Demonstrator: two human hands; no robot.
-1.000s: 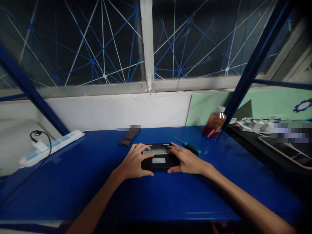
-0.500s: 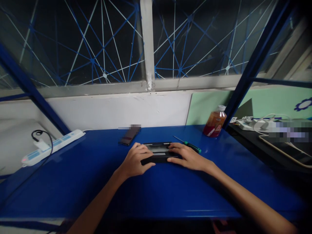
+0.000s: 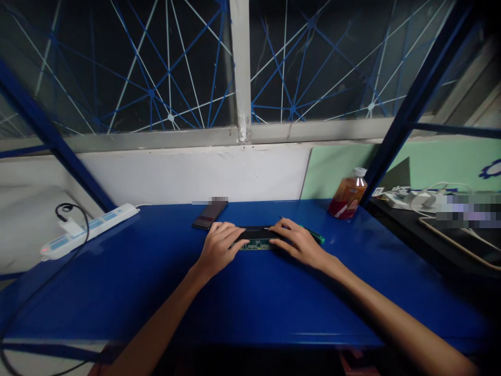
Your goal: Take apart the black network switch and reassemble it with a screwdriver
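A black rectangular module with a green circuit board (image 3: 258,244) is between my two hands, tilted so that the board's edge faces me. My left hand (image 3: 219,248) grips its left end, with the thumb at the near side and the fingers over the top. At the right end, my right hand (image 3: 299,244) holds it in much the same way. Both ends are covered by fingers. Just behind my right hand lies a screwdriver with a green and black handle (image 3: 316,236); most of its shaft is hidden.
A dark phone (image 3: 211,213) lies on the blue table (image 3: 254,308) behind my left hand. An orange drink bottle (image 3: 348,196) stands at the back right. On the left is a white power strip (image 3: 92,232) with a black cable. Blue frame posts rise at both sides.
The module has been tilted between my hands: its top with a greyish window faced up before, and now the green circuit board shows at the near side. My thumbs have risen with it.
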